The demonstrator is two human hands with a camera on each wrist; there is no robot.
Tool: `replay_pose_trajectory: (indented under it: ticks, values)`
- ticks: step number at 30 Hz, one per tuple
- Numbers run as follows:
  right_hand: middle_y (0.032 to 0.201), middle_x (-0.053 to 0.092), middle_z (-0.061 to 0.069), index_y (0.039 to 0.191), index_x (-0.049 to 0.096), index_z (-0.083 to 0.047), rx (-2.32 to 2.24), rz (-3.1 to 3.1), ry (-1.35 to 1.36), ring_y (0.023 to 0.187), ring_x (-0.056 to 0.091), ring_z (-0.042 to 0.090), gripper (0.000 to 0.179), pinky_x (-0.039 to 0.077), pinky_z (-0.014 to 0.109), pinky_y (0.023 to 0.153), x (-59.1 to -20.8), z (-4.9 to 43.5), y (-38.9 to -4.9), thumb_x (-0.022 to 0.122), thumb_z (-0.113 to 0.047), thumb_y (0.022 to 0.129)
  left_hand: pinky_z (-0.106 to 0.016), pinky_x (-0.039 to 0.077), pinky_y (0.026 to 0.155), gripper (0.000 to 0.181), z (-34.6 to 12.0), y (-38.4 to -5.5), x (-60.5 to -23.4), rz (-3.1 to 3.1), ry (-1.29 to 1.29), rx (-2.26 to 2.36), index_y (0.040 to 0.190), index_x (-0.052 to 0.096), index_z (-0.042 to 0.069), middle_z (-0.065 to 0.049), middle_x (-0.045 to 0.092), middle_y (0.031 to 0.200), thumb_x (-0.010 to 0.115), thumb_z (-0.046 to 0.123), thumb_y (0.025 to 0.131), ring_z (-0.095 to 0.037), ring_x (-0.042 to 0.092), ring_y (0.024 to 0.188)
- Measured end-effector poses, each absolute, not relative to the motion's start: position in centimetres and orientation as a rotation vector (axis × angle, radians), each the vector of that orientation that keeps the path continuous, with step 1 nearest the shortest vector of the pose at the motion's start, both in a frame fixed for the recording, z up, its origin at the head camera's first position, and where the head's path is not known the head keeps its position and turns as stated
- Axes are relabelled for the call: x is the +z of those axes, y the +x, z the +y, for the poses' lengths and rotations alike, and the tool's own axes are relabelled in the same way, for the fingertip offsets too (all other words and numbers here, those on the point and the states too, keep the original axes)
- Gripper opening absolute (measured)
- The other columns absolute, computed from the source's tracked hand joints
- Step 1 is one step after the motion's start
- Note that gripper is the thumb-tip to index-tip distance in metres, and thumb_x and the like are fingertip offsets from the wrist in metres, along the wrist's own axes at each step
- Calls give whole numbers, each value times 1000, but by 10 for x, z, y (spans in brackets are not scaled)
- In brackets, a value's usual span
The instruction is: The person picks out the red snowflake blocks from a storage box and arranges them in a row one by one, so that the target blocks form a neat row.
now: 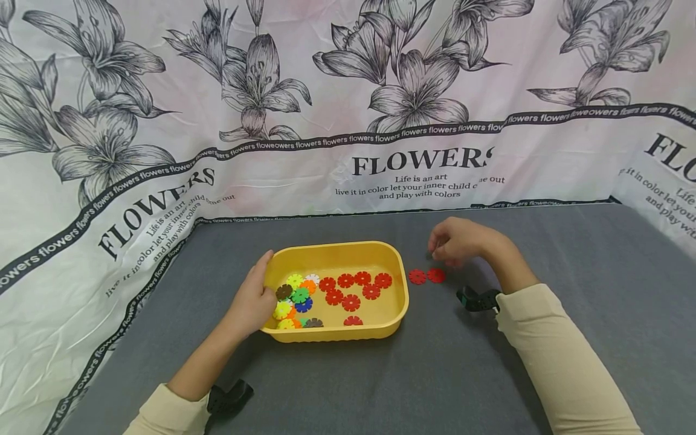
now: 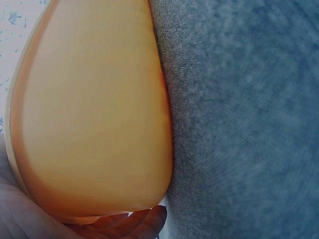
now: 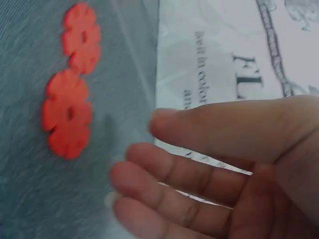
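On the grey cloth [image 1: 348, 386], just right of the yellow tray [image 1: 337, 333], lie two red discs [image 1: 437, 279]. Right hand [image 1: 461, 239] hovers beyond, fingers loosely bent, seemingly empty. Left hand [image 1: 252, 302] grips tray's left end; a rightward push could knock those discs askew.

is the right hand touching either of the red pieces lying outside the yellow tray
Apart. The right wrist view shows a strip of grey cloth between the right hand and both red pieces.
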State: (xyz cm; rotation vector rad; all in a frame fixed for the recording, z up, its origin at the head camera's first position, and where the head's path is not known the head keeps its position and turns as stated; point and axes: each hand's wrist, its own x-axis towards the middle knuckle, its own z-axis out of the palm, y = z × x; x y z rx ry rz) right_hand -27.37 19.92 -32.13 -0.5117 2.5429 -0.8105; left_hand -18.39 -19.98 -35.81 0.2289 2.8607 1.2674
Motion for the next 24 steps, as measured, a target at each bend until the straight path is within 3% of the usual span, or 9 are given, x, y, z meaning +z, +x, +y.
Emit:
replay_pose_trajectory:
  ticks: [4, 10, 18, 20, 24]
  values:
    - [88, 68, 11, 109, 67, 3, -838, 2742, -569, 68, 62, 22, 21, 54, 39, 66, -310, 187, -267, 63, -9, 93, -57, 25, 113, 73, -200, -184, -358, 2862, 234, 1270, 157, 13, -6, -31, 22, 157, 33, -10, 87, -44, 32, 139]
    - [97, 70, 14, 115, 67, 2, -902, 2979, -731, 83, 64, 27, 26, 54, 44, 73, -291, 158, -248, 67, -10, 92, -58, 24, 113, 74, -200, -184, -358, 2855, 223, 1267, 158, 13, -5, -30, 21, 158, 33, -10, 87, -44, 31, 140]
    - [101, 70, 4, 109, 74, -6, -736, 2807, -1282, 83, 63, 18, 22, 54, 30, 75, -298, 102, -218, 76, -10, 88, -58, 25, 113, 73, -200, -183, -359, 2854, 224, 1265, 158, 13, -5, -30, 20, 158, 33, -9, 88, -44, 31, 140]
    - [104, 70, 4, 110, 74, -7, -680, 2685, -1345, 83, 62, 17, 25, 53, 28, 75, -305, 91, -213, 78, -14, 87, -58, 25, 113, 73, -200, -183, -359, 2855, 229, 1268, 157, 13, -6, -30, 20, 158, 33, -9, 88, -44, 31, 140]
    - [91, 68, -1, 105, 75, -10, -565, 2496, -1373, 78, 57, 13, 22, 49, 26, 73, -321, 78, -210, 80, -18, 84, -57, 24, 113, 73, -200, -184, -359, 2862, 231, 1262, 157, 13, -6, -30, 20, 158, 33, -10, 87, -44, 31, 140]
